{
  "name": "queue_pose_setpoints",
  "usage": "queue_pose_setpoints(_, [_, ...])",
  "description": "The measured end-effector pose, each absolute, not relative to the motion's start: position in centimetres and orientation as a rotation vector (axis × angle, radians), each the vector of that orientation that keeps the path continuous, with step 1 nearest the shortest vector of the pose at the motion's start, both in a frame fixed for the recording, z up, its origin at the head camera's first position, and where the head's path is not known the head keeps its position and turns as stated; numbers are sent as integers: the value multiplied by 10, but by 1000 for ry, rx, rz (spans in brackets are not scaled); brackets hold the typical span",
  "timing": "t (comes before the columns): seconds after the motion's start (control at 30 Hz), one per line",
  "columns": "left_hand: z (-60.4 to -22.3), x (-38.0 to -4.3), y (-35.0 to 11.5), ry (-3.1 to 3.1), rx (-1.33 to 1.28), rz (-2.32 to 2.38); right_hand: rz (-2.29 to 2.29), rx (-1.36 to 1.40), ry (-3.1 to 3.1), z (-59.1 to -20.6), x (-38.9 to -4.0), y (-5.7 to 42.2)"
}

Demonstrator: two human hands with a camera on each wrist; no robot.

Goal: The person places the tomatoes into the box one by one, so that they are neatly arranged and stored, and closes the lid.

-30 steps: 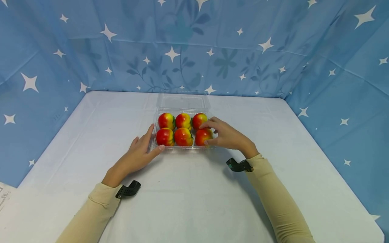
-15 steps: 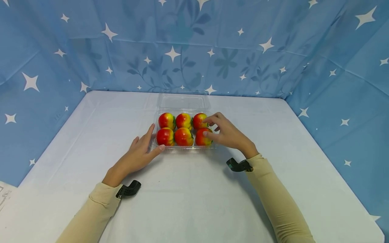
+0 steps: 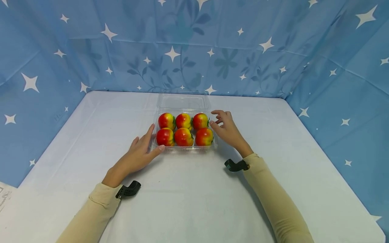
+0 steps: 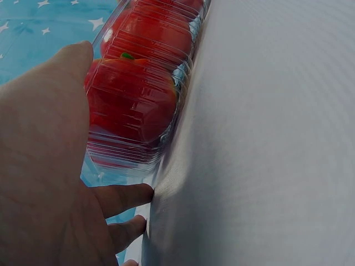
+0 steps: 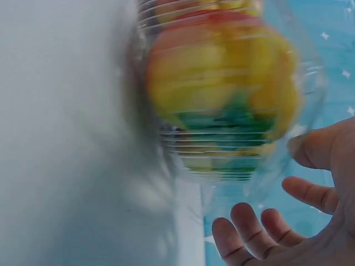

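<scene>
A clear plastic clamshell box (image 3: 189, 147) sits mid-table, holding several red-and-yellow tomato-like fruits (image 3: 204, 137) in two rows of three. Its transparent lid (image 3: 183, 101) lies folded back on the far side. My left hand (image 3: 139, 152) rests against the box's left end, fingers spread, thumb at the near corner. Through the ribbed wall in the left wrist view, a red fruit (image 4: 133, 100) shows beside that hand. Beyond the right end hovers my right hand (image 3: 226, 128), fingers loosely bent and holding nothing. A yellow fruit with green leaves (image 5: 216, 77) appears blurred in the right wrist view.
White cloth covers the table (image 3: 182, 202). Blue curtain (image 3: 194, 44) with white stars hangs behind it and along both sides. A piece of printed white material (image 3: 6, 195) lies at the left edge. Black wrist cameras (image 3: 129, 189) sit at both sleeves.
My right hand has left the near right fruit and moved up and rightward to the box's right rim. The left hand and the fruits have stayed in place.
</scene>
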State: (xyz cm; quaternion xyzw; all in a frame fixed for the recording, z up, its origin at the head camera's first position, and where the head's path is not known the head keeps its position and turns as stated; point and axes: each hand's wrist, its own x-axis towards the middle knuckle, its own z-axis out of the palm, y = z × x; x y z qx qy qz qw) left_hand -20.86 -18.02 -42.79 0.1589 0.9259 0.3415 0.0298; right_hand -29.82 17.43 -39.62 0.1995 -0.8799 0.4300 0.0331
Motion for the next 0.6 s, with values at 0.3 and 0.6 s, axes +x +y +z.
queue_pose_setpoints(0.3, [-431,-211,-179,2849,485,1049,1500,622,-2734,-408,-305,178])
queue_pose_setpoints(0.6, [-428,-211,-180,2837,474,1054,1634,593,-2755,-412,-311,176])
